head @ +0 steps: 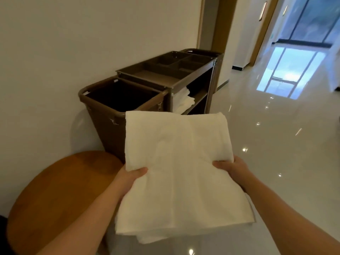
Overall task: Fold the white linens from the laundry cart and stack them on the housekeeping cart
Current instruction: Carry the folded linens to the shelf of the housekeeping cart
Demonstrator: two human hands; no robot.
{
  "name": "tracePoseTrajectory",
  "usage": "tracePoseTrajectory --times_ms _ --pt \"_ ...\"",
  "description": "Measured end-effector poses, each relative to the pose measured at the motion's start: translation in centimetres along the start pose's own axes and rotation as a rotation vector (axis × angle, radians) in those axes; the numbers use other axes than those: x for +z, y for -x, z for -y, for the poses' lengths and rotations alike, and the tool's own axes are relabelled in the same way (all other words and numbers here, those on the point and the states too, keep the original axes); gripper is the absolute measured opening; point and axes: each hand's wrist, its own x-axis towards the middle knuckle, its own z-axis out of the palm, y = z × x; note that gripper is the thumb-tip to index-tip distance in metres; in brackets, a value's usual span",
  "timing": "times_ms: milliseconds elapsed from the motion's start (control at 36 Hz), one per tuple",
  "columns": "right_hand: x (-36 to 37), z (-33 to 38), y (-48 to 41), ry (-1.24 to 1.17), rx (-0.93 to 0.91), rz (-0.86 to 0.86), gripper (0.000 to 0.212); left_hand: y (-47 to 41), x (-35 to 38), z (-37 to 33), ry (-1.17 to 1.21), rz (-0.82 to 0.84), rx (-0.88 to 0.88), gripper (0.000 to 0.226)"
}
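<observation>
1. Left hand [132, 176] and right hand [231, 167] pinched the folded white linen [176, 162] by its side edges, mid-air before the housekeeping cart [184, 78].
2. Open floor [276, 135] lay right; fingers were hidden under the cloth.

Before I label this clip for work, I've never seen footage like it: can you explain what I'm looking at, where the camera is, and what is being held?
There is no machine here. The camera sits on a person's head, looking forward and down at their own bare arms. The left hand and the right hand each grip a side of a folded white towel, held up off the floor. Ahead, against the wall, stands a brown housekeeping cart with a divided tray on top and white linens already on a shelf. Its dark bin faces the person. A round wooden table is at lower left.
</observation>
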Motion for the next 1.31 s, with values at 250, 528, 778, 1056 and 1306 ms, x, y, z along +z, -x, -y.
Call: tracePoseTrajectory --times_ms 250,528,778,1056,1306 --pt "-15.1 -0.1 -2.4 -0.011 -0.003 -0.077 0.056 -3.4 15.2 0.2 -0.015 0.106 -0.036 0.108" --pt "-23.6 0.1 -10.9 -0.028 0.05 -0.172 0.068 -13.2 25.2 -1.1 -0.019 0.192 -0.027 0.088" --pt "-27.5 3.8 -24.1 0.008 0.057 -0.213 0.052 -27.8 31.3 -4.0 -0.021 0.238 -0.018 0.109" --pt "-30.0 8.7 -37.5 0.003 0.05 -0.184 0.061 -40.9 35.3 -8.2 0.0 0.253 -0.017 0.111" --pt "-32.4 10.7 -49.5 0.057 0.031 -0.052 0.042 -48.1 38.8 -9.3 0.035 0.124 0.035 0.1"
